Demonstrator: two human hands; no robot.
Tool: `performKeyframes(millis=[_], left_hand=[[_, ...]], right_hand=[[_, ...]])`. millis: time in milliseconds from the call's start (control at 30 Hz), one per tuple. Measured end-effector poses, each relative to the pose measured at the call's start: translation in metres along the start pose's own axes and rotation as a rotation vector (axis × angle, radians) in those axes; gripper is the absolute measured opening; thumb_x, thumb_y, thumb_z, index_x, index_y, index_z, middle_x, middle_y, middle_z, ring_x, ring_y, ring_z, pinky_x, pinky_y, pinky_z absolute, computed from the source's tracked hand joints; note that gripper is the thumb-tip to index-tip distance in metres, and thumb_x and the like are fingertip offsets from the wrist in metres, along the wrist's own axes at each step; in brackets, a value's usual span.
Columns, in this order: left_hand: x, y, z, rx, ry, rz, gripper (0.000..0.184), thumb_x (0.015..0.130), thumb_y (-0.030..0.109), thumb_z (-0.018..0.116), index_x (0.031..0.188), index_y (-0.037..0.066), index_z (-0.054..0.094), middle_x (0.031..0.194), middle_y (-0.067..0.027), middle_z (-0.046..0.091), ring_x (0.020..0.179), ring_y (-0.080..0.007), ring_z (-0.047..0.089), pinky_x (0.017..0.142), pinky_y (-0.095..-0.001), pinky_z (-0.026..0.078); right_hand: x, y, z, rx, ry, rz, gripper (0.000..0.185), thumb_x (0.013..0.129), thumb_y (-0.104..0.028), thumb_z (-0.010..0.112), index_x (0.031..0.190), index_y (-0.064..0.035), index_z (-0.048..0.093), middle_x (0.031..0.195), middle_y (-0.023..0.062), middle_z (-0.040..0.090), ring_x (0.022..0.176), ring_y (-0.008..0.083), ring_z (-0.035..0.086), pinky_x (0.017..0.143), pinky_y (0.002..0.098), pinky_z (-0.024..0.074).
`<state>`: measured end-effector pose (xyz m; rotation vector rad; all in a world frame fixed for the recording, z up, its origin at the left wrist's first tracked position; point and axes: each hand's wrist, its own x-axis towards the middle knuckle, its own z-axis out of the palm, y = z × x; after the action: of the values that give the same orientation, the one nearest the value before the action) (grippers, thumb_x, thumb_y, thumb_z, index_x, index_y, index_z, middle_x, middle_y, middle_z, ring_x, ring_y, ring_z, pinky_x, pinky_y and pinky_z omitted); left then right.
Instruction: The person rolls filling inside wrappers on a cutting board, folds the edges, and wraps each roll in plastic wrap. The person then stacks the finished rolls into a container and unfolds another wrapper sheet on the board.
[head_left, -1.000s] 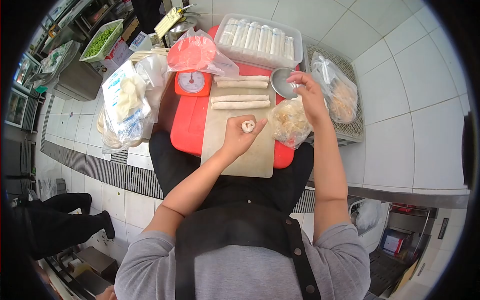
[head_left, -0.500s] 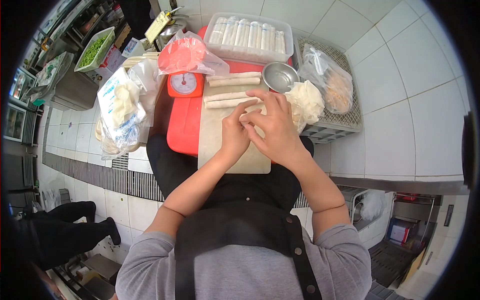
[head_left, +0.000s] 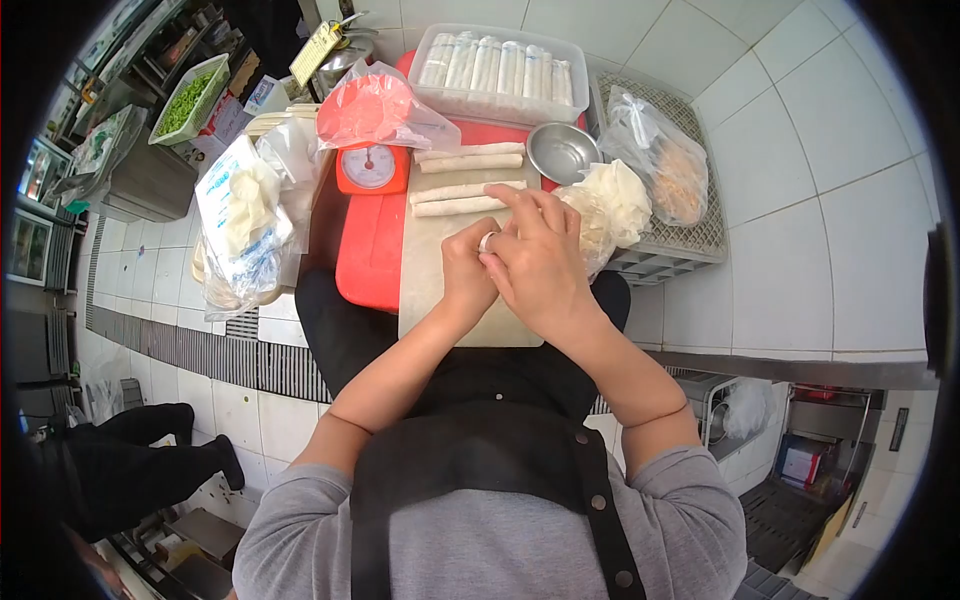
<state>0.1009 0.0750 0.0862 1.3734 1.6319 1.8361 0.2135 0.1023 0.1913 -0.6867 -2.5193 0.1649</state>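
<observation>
"What are the hands doing?"

"The left hand is curled closed around a small white roll, its pale end showing at the top of the fist. The right hand meets it there, fingers bent; I can't tell whether they pinch it."

"Where is that?"

"Above a pale board on the red tabletop. Long pale rolls lie in two pairs across the board's far part."

"Any writing?"

"Blue print on the white bag at left and small lines on a yellow tag at far left, none of it readable. The orange scale has a round dial, its markings too small for me."

"And around them?"

"A clear tub of wrapped rolls at the far side, faint blue marks on the wrappers. A metal bowl sits near its right corner."
</observation>
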Motion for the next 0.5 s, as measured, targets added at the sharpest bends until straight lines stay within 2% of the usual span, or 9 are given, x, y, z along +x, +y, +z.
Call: performKeyframes(millis=[167, 267, 333, 367, 433, 500], left_hand=[[0.000, -0.003, -0.001, 0.014, 0.011, -0.009, 0.037, 0.090, 0.009, 0.078, 0.067, 0.000, 0.050, 0.056, -0.0132, 0.049, 0.056, -0.0119, 0.041, 0.049, -0.0330, 0.040], [-0.003, 0.000, 0.000, -0.030, 0.024, -0.019, 0.040, 0.090, 0.008, 0.079, 0.065, 0.001, 0.047, 0.055, -0.0099, 0.047, 0.056, -0.0103, 0.038, 0.047, -0.0319, 0.037], [-0.002, -0.001, -0.001, -0.026, 0.009, -0.120, 0.040, 0.090, 0.006, 0.079, 0.065, 0.002, 0.047, 0.054, -0.0085, 0.048, 0.056, -0.0096, 0.038, 0.047, -0.0310, 0.037], [0.000, -0.002, -0.001, -0.026, 0.013, -0.120, 0.040, 0.090, 0.006, 0.079, 0.065, 0.002, 0.047, 0.054, -0.0085, 0.048, 0.056, -0.0096, 0.038, 0.047, -0.0310, 0.037], [0.001, -0.001, 0.000, -0.022, 0.047, -0.123, 0.039, 0.090, 0.005, 0.079, 0.066, 0.002, 0.048, 0.054, -0.0093, 0.050, 0.055, -0.0091, 0.040, 0.047, -0.0307, 0.038], [0.001, 0.003, 0.001, -0.027, 0.052, -0.102, 0.039, 0.090, 0.006, 0.079, 0.067, 0.002, 0.048, 0.054, -0.0096, 0.050, 0.055, -0.0091, 0.040, 0.047, -0.0307, 0.039]], right_hand=[[-0.004, 0.000, 0.012, 0.078, 0.046, 0.010, 0.014, 0.076, -0.006, 0.081, 0.086, -0.0052, 0.071, 0.148, 0.0118, 0.055, 0.130, 0.0355, 0.049, 0.108, 0.0503, 0.0359], [-0.008, 0.004, 0.009, 0.229, 0.063, 0.121, 0.016, 0.075, -0.005, 0.081, 0.086, -0.0058, 0.069, 0.147, 0.0141, 0.055, 0.130, 0.0362, 0.049, 0.108, 0.0500, 0.0367], [-0.015, 0.004, 0.010, 0.347, 0.195, 0.186, 0.022, 0.075, -0.008, 0.079, 0.095, -0.0077, 0.070, 0.144, 0.0148, 0.056, 0.131, 0.0386, 0.049, 0.108, 0.0517, 0.0348], [-0.019, 0.002, 0.012, 0.347, 0.193, 0.183, 0.022, 0.075, -0.008, 0.079, 0.095, -0.0077, 0.070, 0.144, 0.0148, 0.056, 0.131, 0.0386, 0.049, 0.108, 0.0517, 0.0348], [-0.028, -0.001, 0.016, 0.251, 0.260, 0.033, 0.025, 0.075, -0.009, 0.079, 0.100, -0.0101, 0.073, 0.147, 0.0161, 0.054, 0.131, 0.0387, 0.048, 0.110, 0.0513, 0.0336], [-0.034, -0.002, 0.023, 0.202, 0.263, 0.027, 0.026, 0.077, -0.011, 0.078, 0.103, -0.0111, 0.075, 0.149, 0.0157, 0.053, 0.132, 0.0384, 0.048, 0.112, 0.0524, 0.0325]])
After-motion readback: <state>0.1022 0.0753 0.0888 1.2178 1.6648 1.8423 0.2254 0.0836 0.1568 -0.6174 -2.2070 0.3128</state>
